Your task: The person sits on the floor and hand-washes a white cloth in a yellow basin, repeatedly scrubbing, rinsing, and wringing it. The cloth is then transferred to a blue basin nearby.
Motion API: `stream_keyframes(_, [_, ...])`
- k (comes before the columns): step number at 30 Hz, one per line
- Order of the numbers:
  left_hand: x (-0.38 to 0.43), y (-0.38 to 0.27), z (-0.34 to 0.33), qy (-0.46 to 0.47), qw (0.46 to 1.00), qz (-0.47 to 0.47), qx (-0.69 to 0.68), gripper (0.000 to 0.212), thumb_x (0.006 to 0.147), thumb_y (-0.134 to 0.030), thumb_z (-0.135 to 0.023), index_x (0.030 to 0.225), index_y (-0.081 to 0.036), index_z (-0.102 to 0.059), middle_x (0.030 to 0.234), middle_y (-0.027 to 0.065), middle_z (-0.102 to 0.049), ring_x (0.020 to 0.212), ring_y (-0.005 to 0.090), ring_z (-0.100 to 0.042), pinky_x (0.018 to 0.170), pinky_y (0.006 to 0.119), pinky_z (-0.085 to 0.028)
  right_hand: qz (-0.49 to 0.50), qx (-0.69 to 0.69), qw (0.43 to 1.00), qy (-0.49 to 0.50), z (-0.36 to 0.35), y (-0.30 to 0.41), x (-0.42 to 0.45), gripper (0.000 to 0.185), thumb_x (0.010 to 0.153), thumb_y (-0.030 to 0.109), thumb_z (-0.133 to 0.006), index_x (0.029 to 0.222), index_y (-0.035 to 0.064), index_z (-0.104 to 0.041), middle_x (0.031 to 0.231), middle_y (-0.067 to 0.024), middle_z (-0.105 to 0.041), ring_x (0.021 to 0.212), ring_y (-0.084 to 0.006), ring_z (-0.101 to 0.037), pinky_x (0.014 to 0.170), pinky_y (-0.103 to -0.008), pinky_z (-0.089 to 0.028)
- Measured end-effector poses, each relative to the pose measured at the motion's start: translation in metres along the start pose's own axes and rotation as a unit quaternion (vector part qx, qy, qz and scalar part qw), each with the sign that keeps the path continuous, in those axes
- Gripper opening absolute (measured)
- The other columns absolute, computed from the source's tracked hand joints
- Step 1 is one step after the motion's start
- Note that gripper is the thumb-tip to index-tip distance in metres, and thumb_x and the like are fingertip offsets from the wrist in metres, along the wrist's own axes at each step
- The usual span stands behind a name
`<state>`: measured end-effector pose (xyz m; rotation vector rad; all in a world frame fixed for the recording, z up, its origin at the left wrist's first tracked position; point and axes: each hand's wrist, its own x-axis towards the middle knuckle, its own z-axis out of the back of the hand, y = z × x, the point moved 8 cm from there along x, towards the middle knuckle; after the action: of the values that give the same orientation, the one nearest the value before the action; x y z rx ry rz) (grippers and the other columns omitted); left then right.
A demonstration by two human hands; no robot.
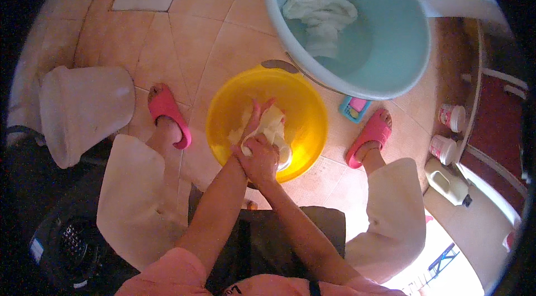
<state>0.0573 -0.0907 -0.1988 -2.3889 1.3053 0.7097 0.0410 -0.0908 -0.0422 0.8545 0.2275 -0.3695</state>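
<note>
A yellow plastic basin (222, 103) sits on the tiled floor between my feet, with a bunched white cloth (273, 124) inside it. My right hand (260, 157) is clenched on the near part of the cloth, by my left wrist. Beyond it, my left hand (253, 122) reaches into the basin, its visible fingers stretched out around the cloth held in its palm. Folds of cloth and the right hand hide part of the left hand.
A large light-blue tub (389, 44) holds water and a soaked white cloth (320, 9). A blue soap dish (355, 108) lies beside it. A whitish bin (92, 103) stands left. Small tubs (443, 149) and a cream jug (446, 183) line the right. Pink slippers (169, 109) cover my feet.
</note>
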Motion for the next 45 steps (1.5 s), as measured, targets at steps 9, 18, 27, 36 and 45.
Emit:
stream_keyframes(9, [-0.072,0.007,-0.046,-0.234,0.958,-0.039,0.160,0.045,0.086,-0.050,-0.045,0.111,-0.012,-0.049,0.092,0.0035,-0.056,0.081,0.0175,-0.055,0.067,0.033,-0.049,-0.101,-0.053,0.979,-0.166,0.055,-0.015,0.000,0.025,0.073,0.033,-0.060,0.083,0.0113,-0.064,0.081,-0.0118,-0.063,0.072,-0.0285,-0.061,0.066,-0.0415,-0.047])
stream_keyframes(18, [-0.111,0.009,-0.021,-0.113,0.987,-0.110,0.029,0.038,0.089,-0.046,-0.043,0.092,-0.010,-0.055,0.078,0.0038,-0.057,0.072,0.0162,-0.057,0.067,0.029,-0.048,0.028,0.059,0.991,-0.116,0.046,0.000,-0.045,0.032,0.068,0.033,-0.065,0.088,0.0076,-0.061,0.079,-0.0152,-0.063,0.069,-0.0337,-0.061,0.065,-0.0418,-0.048])
stream_keyframes(27, [-0.129,0.053,-0.108,-0.193,0.973,-0.124,0.012,0.029,0.085,-0.033,-0.050,0.100,-0.009,-0.056,0.088,0.0068,-0.060,0.076,0.0173,-0.057,0.068,0.031,-0.048,-0.149,-0.101,0.968,-0.173,0.117,0.015,-0.022,0.028,0.071,0.033,-0.060,0.083,0.0079,-0.065,0.078,-0.0159,-0.063,0.072,-0.0332,-0.061,0.066,-0.0431,-0.048])
stream_keyframes(36, [-0.123,0.064,-0.108,-0.083,0.994,-0.074,0.009,0.028,0.086,-0.033,-0.050,0.098,-0.008,-0.055,0.090,0.0074,-0.059,0.078,0.0208,-0.058,0.073,0.035,-0.047,-0.116,-0.108,0.963,-0.219,0.126,0.020,-0.040,0.025,0.070,0.028,-0.063,0.074,0.0036,-0.064,0.068,-0.0176,-0.061,0.069,-0.0322,-0.061,0.065,-0.0428,-0.047])
stream_keyframes(45, [-0.165,-0.007,-0.142,-0.179,0.962,-0.126,0.162,0.046,0.086,-0.043,-0.050,0.114,-0.007,-0.050,0.099,0.0075,-0.060,0.086,0.0203,-0.059,0.081,0.035,-0.046,-0.095,0.181,0.926,-0.317,0.148,-0.095,-0.029,0.039,0.079,0.035,-0.061,0.071,-0.0033,-0.060,0.063,-0.0130,-0.057,0.059,-0.0225,-0.053,0.058,-0.0356,-0.042])
